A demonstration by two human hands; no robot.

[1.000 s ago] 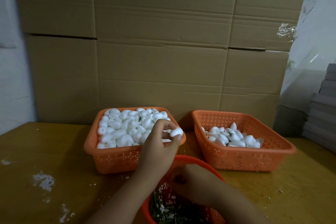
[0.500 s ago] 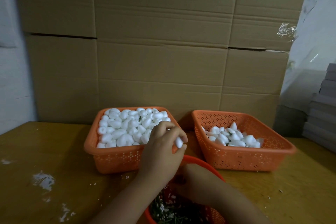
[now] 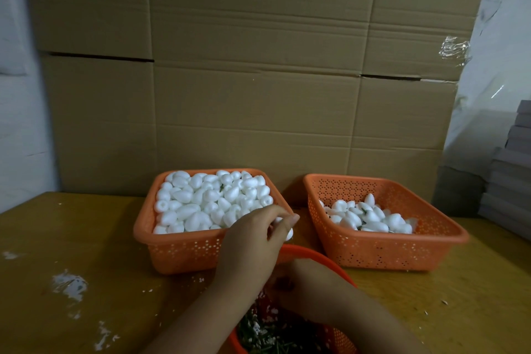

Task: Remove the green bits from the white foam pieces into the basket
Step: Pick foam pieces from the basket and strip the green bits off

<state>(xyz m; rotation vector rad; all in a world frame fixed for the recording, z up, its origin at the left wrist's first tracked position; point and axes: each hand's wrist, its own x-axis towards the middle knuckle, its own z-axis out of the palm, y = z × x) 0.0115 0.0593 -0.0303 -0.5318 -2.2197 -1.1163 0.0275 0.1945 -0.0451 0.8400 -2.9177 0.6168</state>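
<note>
Cardboard cartons (image 3: 258,66) wall off the back of your yellow worktable (image 3: 71,238). Your left hand (image 3: 250,250) pinches one white foam piece (image 3: 288,234) in curled fingertips above the round red basket (image 3: 313,253), where green bits (image 3: 270,336) already lie; your right hand (image 3: 313,287) sits over it, grip hidden. Bring the piece low over that basket before plucking, so nothing scatters. Full orange basket (image 3: 184,250) left, part-filled orange basket (image 3: 382,253) right. No legible writing.
</note>
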